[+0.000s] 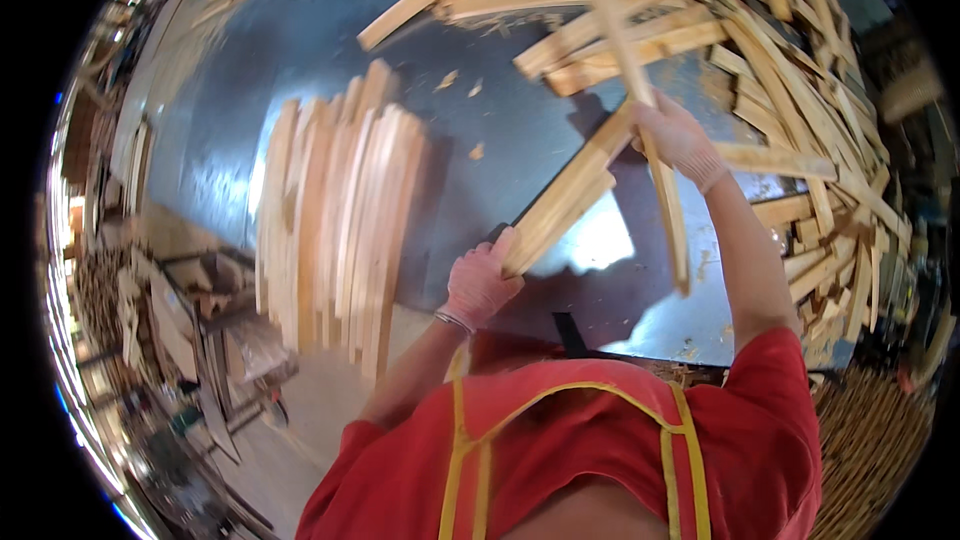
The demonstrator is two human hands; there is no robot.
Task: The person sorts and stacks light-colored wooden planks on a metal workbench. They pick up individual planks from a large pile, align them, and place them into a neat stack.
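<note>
My left hand (480,285), in a pale work glove, is closed round the near end of a few light wooden boards (562,202) lying side by side and slanting away to the right. My right hand (682,140), gloved as well, grips a long thin wooden strip (664,205) near its middle. That strip crosses over the boards' far end, close to the right fingers; whether those fingers also touch the boards I cannot tell. Something dark shows along the boards' left edge by my left hand.
Left of my hands, a row of wooden strips (345,210) lies along the dark metal tabletop (220,130), overhanging its near edge. Loose strips pile up (800,80) at the far side and right. A metal-framed stand (215,340) is on the floor at left.
</note>
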